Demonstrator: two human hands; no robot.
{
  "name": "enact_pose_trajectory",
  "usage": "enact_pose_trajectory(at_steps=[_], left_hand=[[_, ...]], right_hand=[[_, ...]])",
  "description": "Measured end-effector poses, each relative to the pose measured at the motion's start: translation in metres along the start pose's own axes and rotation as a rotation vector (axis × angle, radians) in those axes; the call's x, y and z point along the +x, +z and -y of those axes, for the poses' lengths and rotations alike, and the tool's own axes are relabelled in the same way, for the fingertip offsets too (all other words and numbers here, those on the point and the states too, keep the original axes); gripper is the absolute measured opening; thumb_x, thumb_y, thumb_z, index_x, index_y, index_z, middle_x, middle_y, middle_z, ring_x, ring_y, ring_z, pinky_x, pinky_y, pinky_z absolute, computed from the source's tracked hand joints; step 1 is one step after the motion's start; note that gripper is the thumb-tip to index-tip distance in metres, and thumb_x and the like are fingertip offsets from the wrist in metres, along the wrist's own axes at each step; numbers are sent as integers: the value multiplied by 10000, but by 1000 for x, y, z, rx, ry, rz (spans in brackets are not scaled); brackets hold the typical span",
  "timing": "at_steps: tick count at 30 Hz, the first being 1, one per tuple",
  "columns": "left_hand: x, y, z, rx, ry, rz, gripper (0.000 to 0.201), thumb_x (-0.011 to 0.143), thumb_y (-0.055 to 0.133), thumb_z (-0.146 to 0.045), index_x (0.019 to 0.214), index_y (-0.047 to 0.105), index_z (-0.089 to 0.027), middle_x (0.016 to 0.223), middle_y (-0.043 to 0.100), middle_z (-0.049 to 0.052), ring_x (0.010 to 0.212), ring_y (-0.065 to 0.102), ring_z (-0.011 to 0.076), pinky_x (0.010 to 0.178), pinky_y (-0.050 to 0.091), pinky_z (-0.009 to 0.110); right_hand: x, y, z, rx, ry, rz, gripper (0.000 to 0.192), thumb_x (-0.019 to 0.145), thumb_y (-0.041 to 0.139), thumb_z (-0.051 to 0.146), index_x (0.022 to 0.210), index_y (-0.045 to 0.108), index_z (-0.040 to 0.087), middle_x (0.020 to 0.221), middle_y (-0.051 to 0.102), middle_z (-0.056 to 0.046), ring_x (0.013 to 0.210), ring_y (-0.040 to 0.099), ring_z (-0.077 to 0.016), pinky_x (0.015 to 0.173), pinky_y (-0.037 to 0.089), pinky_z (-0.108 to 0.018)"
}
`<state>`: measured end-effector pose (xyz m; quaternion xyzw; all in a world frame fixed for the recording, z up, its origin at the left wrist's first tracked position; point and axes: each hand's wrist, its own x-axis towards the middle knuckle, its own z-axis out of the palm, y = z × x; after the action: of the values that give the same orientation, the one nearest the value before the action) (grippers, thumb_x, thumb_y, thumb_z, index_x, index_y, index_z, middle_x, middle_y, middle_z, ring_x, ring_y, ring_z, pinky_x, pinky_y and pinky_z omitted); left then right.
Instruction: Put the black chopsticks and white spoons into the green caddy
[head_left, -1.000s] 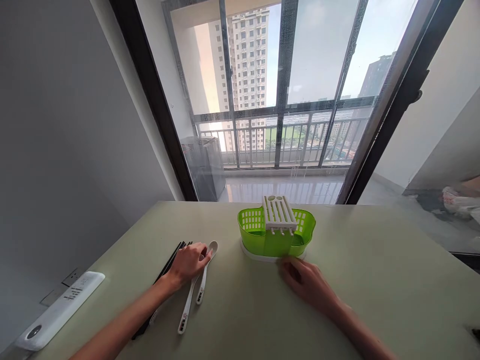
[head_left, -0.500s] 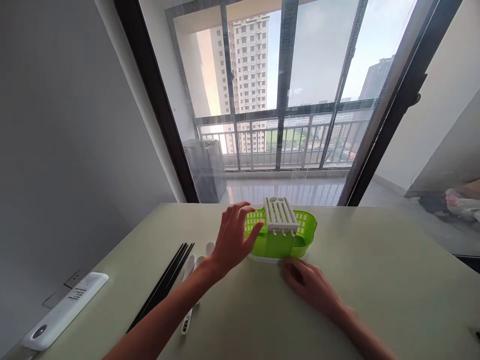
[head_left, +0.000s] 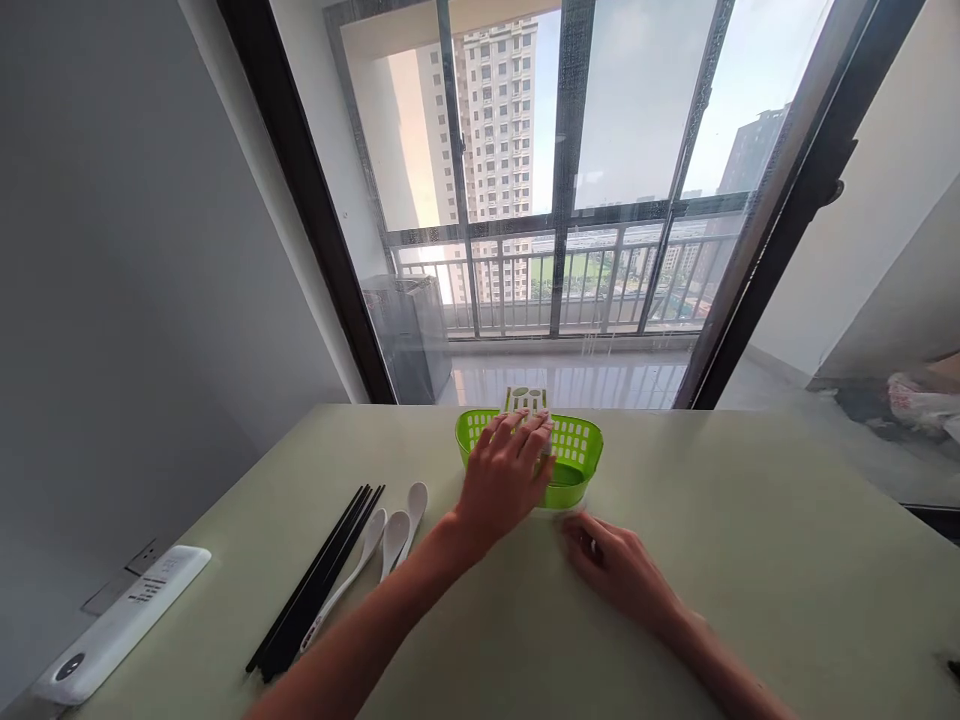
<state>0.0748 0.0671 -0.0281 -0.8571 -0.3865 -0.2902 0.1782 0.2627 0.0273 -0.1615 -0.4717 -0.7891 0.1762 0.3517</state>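
A green perforated cutlery basket (head_left: 577, 437) with a white base stands near the table's far edge. Its white slotted rack (head_left: 528, 396) rises at the middle, the lower part hidden behind my left hand (head_left: 504, 475). That hand's fingers are bent over the rack and the palm covers the basket's front. My right hand (head_left: 611, 558) rests on the table, its fingers curled in at the front of the white base. Whether they hold anything is hidden. Left of my forearm lie several white spoons (head_left: 395, 535) and a bundle of black chopsticks (head_left: 322, 575).
A long white device (head_left: 127, 625) with a round dark button lies along the left edge of the pale green table (head_left: 750, 560). Past the far edge stands a dark-framed glass door (head_left: 574, 120), with a balcony behind it.
My left hand has moved right and onto the white rack. The basket has shifted left and turned, while my right hand has stayed nearly in place. More of the spoons now shows.
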Motion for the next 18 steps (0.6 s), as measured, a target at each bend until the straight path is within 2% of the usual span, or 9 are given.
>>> enact_pose_trajectory(at_steps=[5, 10, 14, 18], left_hand=[[-17, -12, 68, 23, -116, -101, 315, 957, 509, -262, 1260, 590, -234, 1371, 637, 43, 1344, 516, 245, 1179, 338, 474], [-41, -28, 128, 77, -205, -138, 311, 933, 537, -267, 1237, 600, -241, 1340, 659, 31, 1341, 520, 241, 1172, 347, 472], [-57, -42, 155, 106, -213, -141, 321, 924, 555, -273, 1241, 594, -250, 1343, 656, 27, 1319, 540, 234, 1163, 363, 456], [-66, -52, 169, 144, -238, -131, 336, 927, 547, -277, 1259, 586, -252, 1353, 648, 30, 1312, 546, 238, 1165, 352, 458]], right_hand=[[0, -4, 3, 42, 25, 32, 232, 979, 433, 309, 985, 650, 229, 738, 665, 8, 603, 576, -130, 624, 461, -249], [0, -4, 4, 40, 77, 60, 227, 972, 441, 334, 972, 647, 240, 705, 640, 24, 607, 570, -134, 637, 457, -253], [0, -4, 5, 39, 89, 59, 231, 969, 437, 339, 959, 646, 241, 700, 631, 26, 604, 564, -134, 637, 451, -254], [0, -3, 6, 35, 87, 52, 229, 967, 435, 333, 954, 643, 239, 710, 632, 25, 606, 563, -134, 635, 446, -253]])
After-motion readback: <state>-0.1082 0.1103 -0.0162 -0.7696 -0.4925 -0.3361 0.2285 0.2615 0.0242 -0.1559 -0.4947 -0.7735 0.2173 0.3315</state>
